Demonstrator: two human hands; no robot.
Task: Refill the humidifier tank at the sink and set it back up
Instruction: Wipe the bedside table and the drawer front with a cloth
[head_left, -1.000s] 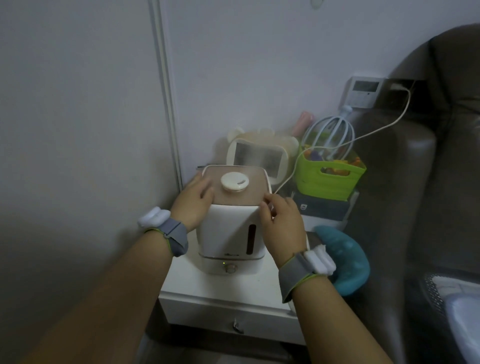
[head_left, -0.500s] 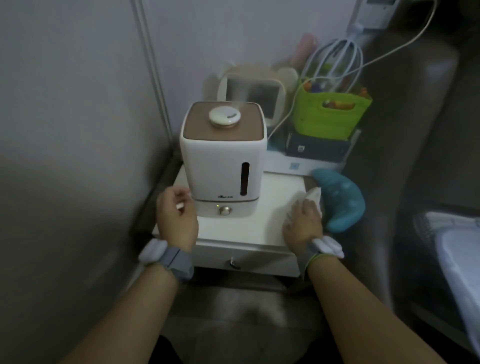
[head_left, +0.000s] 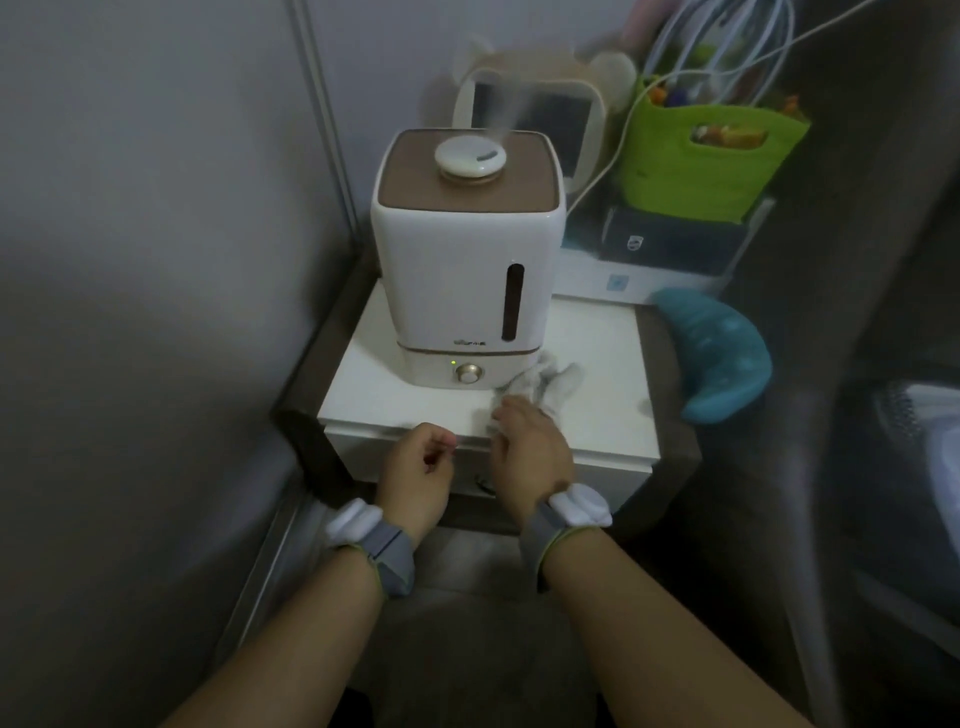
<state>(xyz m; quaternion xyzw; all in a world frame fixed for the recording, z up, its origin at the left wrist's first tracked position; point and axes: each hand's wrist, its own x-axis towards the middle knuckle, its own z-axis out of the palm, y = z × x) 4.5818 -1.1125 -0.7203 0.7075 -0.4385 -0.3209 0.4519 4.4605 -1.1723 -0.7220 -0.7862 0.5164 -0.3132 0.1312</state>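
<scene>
In a dim corner, the humidifier (head_left: 467, 249) stood misting on the white nightstand (head_left: 597, 374). Our right hand (head_left: 530, 447) clutched a blurred cloth (head_left: 540, 382) near its base; our left hand (head_left: 415, 467) hung loosely curled, holding nothing. We judged wiping should skirt the knob (head_left: 468, 373).

White nightstand (head_left: 597, 415) bears humidifier (head_left: 462, 249) and perhaps crumpled cloth (head_left: 540, 382).
</scene>
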